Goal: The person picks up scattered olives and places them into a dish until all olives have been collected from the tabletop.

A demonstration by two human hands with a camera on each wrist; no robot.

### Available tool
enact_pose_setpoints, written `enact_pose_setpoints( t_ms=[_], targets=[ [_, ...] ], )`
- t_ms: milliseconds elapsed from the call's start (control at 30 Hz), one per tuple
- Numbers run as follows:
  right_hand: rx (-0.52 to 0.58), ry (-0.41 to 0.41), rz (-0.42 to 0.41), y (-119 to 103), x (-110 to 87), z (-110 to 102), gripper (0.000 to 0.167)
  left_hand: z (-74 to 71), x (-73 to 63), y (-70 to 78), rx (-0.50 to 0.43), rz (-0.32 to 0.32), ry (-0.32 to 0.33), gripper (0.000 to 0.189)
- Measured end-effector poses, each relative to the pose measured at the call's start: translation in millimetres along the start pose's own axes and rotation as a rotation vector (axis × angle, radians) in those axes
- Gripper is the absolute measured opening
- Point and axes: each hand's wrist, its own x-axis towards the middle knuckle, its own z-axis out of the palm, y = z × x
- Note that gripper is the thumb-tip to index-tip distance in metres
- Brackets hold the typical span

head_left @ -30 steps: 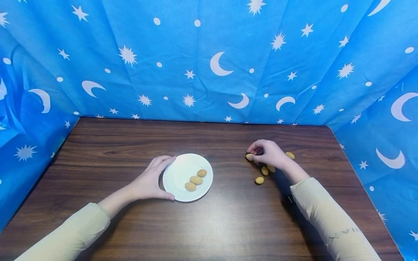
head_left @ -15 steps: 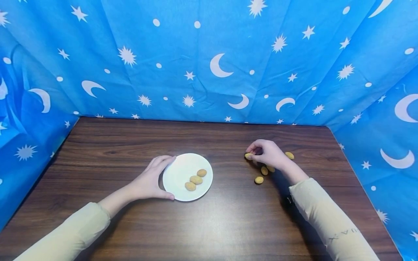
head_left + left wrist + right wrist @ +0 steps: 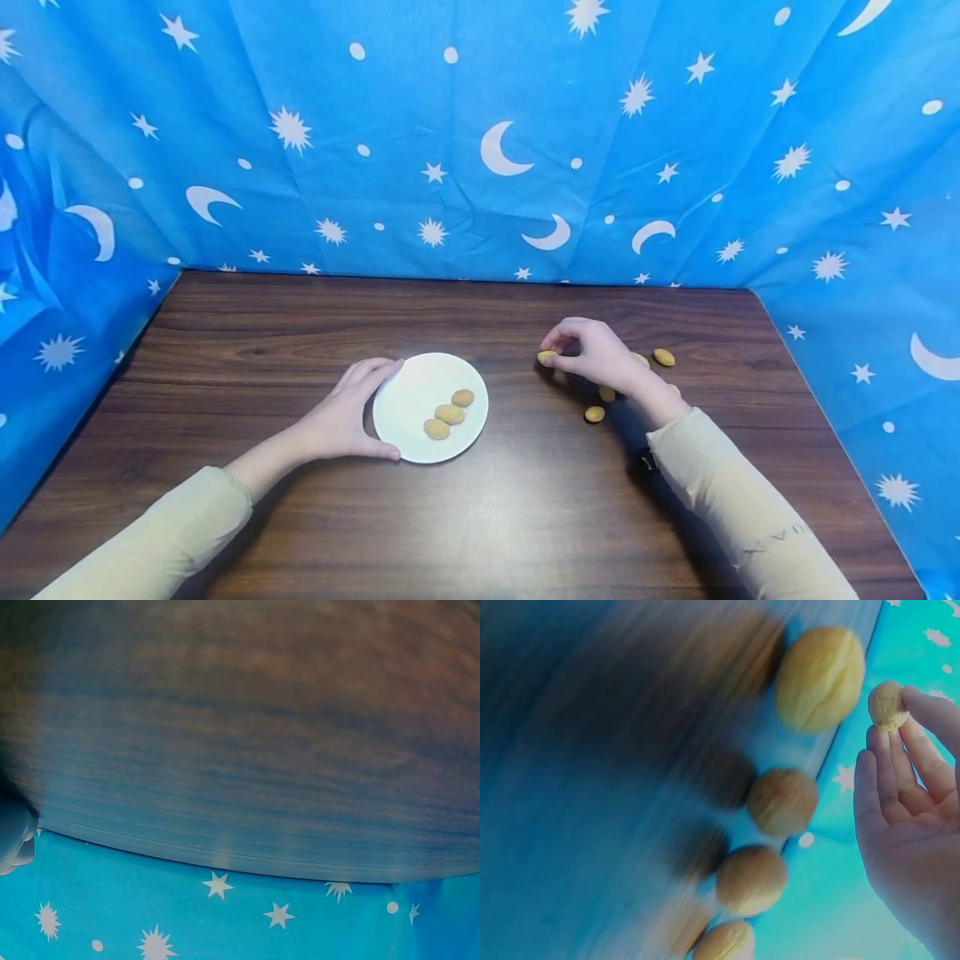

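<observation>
My left hand holds the white round plate by its left rim, fingers at the far side and thumb at the near side. Three yellow-brown, oval, nut-like pieces lie in a slanting row on the plate. To the right, my right hand pinches a similar nut-like piece between thumb and fingertips. The right wrist view shows this wrinkled piece at the fingertips. Several more such pieces lie beneath and around that hand, partly hidden by it. Only a bit of the left hand enters the left wrist view.
A dark wood-grain table lies under everything. Blue cloth printed with white moons and stars hangs behind its far edge and along both sides. One loose nut-like piece sits apart, right of the right hand.
My right hand has moved left with the pinched nut-like piece, uncovering part of another piece behind it. The left hand and the plate stay where they were.
</observation>
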Motion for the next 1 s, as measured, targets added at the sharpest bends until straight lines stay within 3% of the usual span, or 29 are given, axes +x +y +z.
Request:
enact_pose_setpoints(
  t_ms=[500,1000],
  targets=[
    [0.015,0.017,-0.065,-36,2.7,39,0.011,5.7,-9.1,-7.9,0.026,0.062,0.027,0.128],
    [0.054,-0.090,-0.092,-65,30.0,63,0.015,-2.3,-5.8,-2.9,-0.001,0.040,0.006,0.127]
  ],
)
